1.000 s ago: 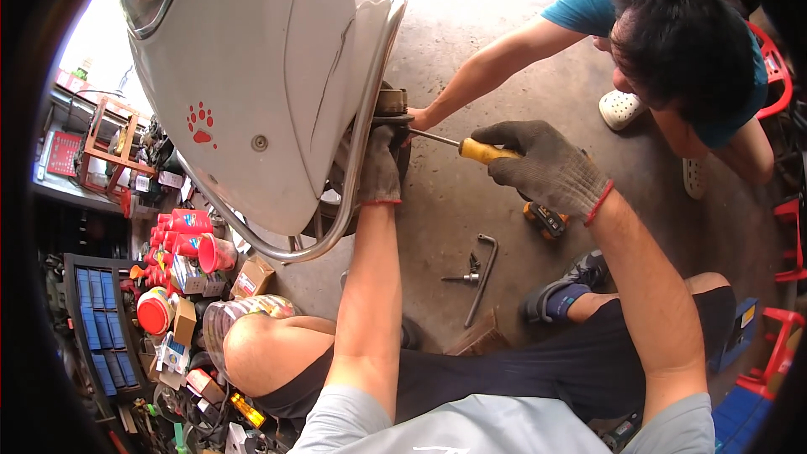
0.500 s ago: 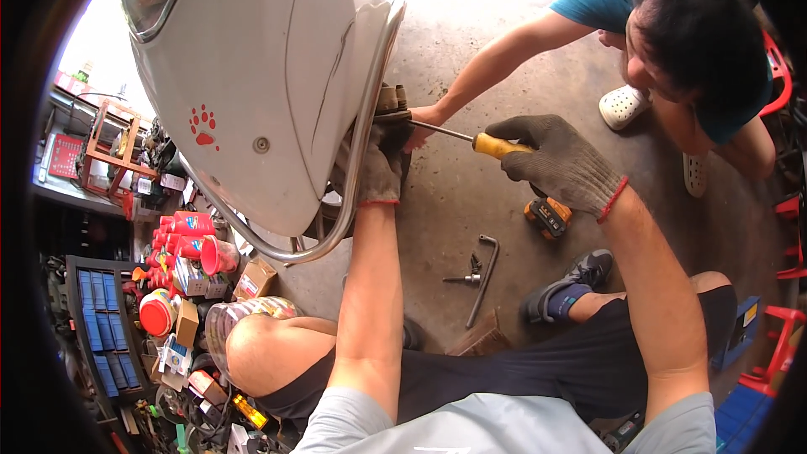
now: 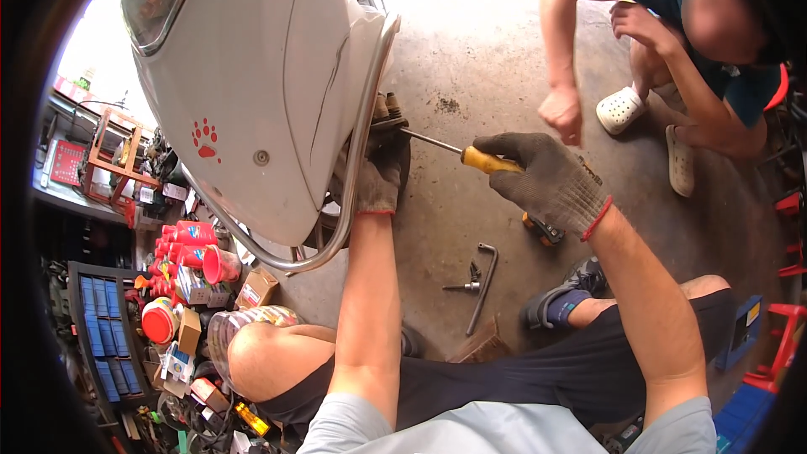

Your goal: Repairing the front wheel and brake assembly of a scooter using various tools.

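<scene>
My right hand [image 3: 551, 181], in a grey-brown knit glove with a red cuff, is closed round the yellow handle of a screwdriver [image 3: 492, 161]. Its steel shaft points left, and the tip meets a dark part with short round posts [image 3: 387, 111] beside the metal guard bar. My left hand [image 3: 380, 176], gloved alike, is closed on this part from below; its fingers are largely hidden. The white scooter body [image 3: 244, 101] rises left of the hands, with a red paw print and a long crack. A curved chrome guard bar [image 3: 360, 143] runs along its edge.
A co-worker [image 3: 664, 50] squats at the upper right, one fist over the floor. On the floor lie an L-shaped wrench [image 3: 482, 286], a small socket tool [image 3: 462, 287] and a power tool [image 3: 545, 229], partly behind my right hand. Red bottles [image 3: 192, 235] and boxes crowd the left.
The co-worker's hand has left the part by my left hand and drawn back to the right. My right hand and the screwdriver have shifted slightly left and down.
</scene>
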Demonstrator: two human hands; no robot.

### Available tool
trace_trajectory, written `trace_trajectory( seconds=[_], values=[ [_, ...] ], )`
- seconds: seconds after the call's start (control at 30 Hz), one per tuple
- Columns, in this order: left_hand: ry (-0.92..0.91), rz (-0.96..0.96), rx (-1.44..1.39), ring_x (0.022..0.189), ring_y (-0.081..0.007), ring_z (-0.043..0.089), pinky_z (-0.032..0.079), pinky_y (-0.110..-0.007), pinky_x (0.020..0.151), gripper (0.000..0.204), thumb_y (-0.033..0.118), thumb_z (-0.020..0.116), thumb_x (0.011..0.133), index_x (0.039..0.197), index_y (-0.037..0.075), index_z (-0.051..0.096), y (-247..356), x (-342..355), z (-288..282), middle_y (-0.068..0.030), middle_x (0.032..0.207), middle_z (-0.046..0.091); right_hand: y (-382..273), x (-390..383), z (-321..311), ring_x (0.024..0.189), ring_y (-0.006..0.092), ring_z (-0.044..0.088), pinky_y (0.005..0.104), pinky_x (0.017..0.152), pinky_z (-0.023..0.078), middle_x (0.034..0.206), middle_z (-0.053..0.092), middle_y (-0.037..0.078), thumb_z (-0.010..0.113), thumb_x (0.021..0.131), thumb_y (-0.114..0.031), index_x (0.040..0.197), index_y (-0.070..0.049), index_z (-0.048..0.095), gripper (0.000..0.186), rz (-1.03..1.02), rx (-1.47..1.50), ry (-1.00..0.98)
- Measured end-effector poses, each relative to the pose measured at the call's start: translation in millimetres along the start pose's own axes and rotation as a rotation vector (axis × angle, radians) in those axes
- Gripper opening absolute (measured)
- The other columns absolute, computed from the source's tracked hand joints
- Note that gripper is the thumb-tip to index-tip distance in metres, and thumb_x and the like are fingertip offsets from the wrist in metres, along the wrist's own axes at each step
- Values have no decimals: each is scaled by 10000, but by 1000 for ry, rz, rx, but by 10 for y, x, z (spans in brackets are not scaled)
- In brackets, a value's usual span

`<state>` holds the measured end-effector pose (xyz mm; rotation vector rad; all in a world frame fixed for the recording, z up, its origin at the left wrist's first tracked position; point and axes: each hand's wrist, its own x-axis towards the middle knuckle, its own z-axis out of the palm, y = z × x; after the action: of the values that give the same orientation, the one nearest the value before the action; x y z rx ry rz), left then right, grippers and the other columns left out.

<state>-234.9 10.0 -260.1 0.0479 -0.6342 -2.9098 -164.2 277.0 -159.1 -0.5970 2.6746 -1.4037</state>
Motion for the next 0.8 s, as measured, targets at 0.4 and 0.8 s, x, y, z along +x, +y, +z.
trace_trajectory(
  seconds=[0.4, 0.8],
  values=[
    [51, 0, -34, 1042, -255, 678, 534, -432, 1045, 283, 205, 568, 1009, 1137, -34, 650, -68, -117, 297, -155, 1081, 690, -58, -96, 136, 884, 336, 722, 389, 817, 579, 1021, 718, 213, 634, 815, -103, 1165, -6, 686, 367, -57, -61, 88],
    [-16, 60, 11, 1325, -378, 512, 532, -517, 1029, 396, -30, 518, 900, 1286, -28, 604, -108, -13, -21, -183, 1348, 608, -142, 0, -50, 983, 324, 708, 371, 898, 557, 1102, 707, 214, 624, 828, -120, 1215, -14, 673, 404, 29, -74, -39]
  ],
)
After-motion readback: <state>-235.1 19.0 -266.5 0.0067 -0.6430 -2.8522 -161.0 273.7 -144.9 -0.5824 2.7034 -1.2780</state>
